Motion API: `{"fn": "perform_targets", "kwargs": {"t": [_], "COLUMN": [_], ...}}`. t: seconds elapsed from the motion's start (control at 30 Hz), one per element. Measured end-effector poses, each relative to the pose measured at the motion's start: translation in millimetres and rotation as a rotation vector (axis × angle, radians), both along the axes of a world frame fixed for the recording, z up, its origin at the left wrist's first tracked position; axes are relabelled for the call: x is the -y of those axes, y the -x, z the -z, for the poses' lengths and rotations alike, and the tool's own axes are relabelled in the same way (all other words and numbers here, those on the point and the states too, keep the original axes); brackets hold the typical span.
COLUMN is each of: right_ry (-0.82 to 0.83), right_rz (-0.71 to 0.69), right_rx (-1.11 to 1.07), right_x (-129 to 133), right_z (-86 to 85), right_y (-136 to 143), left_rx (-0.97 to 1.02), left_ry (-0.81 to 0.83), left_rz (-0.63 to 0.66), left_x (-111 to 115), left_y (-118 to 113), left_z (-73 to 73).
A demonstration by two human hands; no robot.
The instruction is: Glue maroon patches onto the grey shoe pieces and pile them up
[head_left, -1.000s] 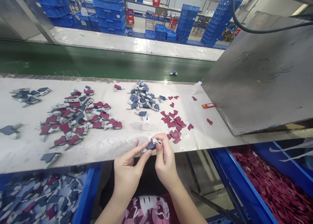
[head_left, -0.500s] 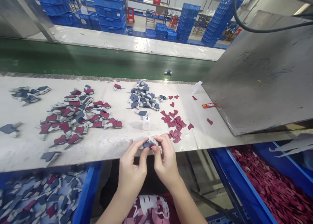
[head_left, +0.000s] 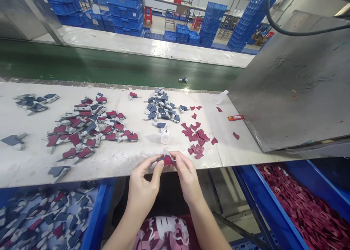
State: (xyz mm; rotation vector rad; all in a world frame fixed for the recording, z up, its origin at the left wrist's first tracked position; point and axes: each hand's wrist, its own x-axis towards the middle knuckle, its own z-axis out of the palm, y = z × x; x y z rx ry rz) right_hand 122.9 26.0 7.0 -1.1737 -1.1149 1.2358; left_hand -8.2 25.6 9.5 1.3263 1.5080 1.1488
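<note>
Between my two hands, over the front edge of the table, is a small grey-blue and white part with a red piece (head_left: 167,160) on it. My left hand (head_left: 144,184) pinches its left side between thumb and fingers. At its right end, my right hand (head_left: 188,179) has its thumb and fingers closed on it. Just beyond my hands a small clear bottle (head_left: 165,137) stands upright. Loose red pieces (head_left: 201,136) lie to its right. Behind it is a pile of blue and white parts (head_left: 161,106). Parts with red faces (head_left: 74,139) form a larger pile on the left.
A green belt (head_left: 123,69) runs behind the table with one part (head_left: 183,79) on it. At the right stand a metal panel (head_left: 295,86) and a red cutter (head_left: 235,117). Blue bins with parts (head_left: 98,210) and red pieces (head_left: 300,202) sit below the edge.
The held part has been turned, and its red face now shows more. My right thumb has shifted right. The part on the belt appears further left.
</note>
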Motion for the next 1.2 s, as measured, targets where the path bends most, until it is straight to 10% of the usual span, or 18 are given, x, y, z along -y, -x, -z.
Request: {"fn": "perform_targets", "kwargs": {"t": [0.43,0.83,1.03,1.2], "right_ry": [-0.147,-0.102,-0.135,-0.375], "right_rz": [0.028,-0.068,-0.121,-0.087], "right_rx": [0.365,0.152,0.208,0.356], "right_x": [6.4,-13.0,-18.8,-14.0], "right_z": [-0.7,-3.1,-17.2,-24.8], "right_y": [12.5,31.8,54.5,37.0], "left_rx": [-0.112,-0.324,-0.365,-0.666], "left_ry": [-0.065,-0.349,-0.446,-0.581], "left_rz": [-0.028,-0.086,-0.029,-0.148], "left_x": [5.3,6.2,-0.1,-55.9], "left_y": [7.0,25.3,63.6,135.2], "left_z": [3.7,6.5,10.9,-14.8]}}
